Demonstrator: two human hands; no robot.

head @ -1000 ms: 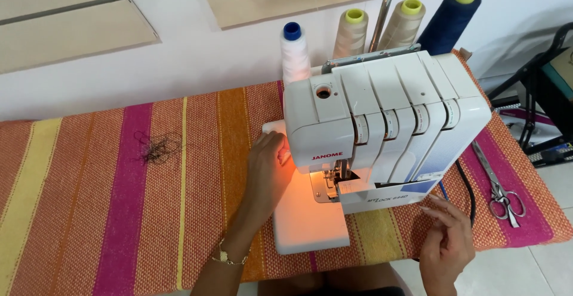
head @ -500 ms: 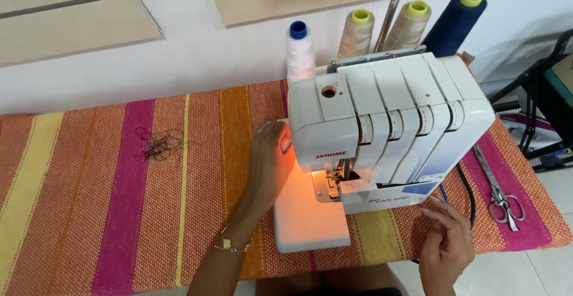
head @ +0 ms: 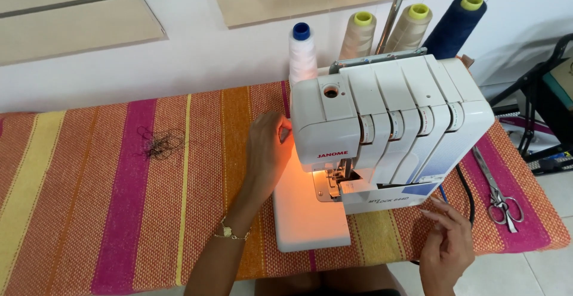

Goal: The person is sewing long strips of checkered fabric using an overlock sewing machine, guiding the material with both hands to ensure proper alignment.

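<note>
Left hand [head: 267,152] lies flat against the white sewing machine's [head: 388,129] side; keep fingers away from the needle (lit up). Right hand [head: 447,249] is loosely open, holding nothing.

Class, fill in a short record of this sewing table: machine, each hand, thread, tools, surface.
Machine: white overlock sewing machine, work light lit orange.
Left hand: against the machine's left end, beside the lit bed.
Right hand: at the table's front edge, fingers curled, holding nothing visible.
Thread: four cones behind the machine: white, two cream, navy.
Tools: steel scissors, right of machine.
Surface: striped orange, pink and yellow woven cloth; dark thread tangle.
</note>
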